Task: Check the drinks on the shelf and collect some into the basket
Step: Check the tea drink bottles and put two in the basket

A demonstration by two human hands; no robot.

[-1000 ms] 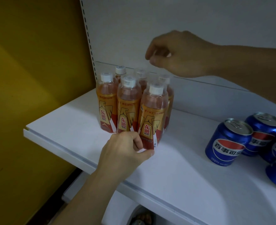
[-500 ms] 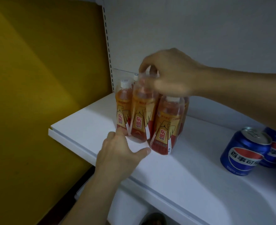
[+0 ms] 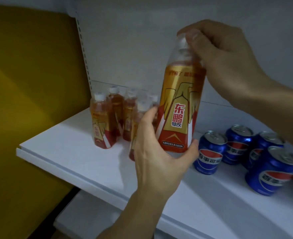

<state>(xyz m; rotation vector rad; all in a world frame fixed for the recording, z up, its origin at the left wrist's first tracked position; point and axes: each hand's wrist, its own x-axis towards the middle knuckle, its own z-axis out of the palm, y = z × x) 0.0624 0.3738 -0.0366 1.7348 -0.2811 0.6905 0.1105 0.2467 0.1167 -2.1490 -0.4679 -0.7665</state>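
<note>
A yellow wall (image 3: 26, 87) fills the left of the frame, meeting a perforated shelf upright (image 3: 83, 54) and a white back panel (image 3: 125, 40). On the white shelf (image 3: 69, 152), a cluster of orange-and-red energy drink bottles (image 3: 101, 125) with white caps stands near the back left corner, blurred at its right side. In front of them the left hand (image 3: 157, 157) cups the base of a lifted energy drink bottle (image 3: 179, 107), thumb on one side of the label's foot, fingers curled round the other. The bottle is upright, held clear above the shelf, its gold-winged label facing the camera. The right hand (image 3: 218, 57) grips its cap and neck from above, thumb and fingers pinching the top. To the right, a group of blue Pepsi cans (image 3: 209, 152) stands on the shelf, close together, the nearest just beside the left hand's thumb. A lower white shelf (image 3: 83, 214) shows beneath.
</note>
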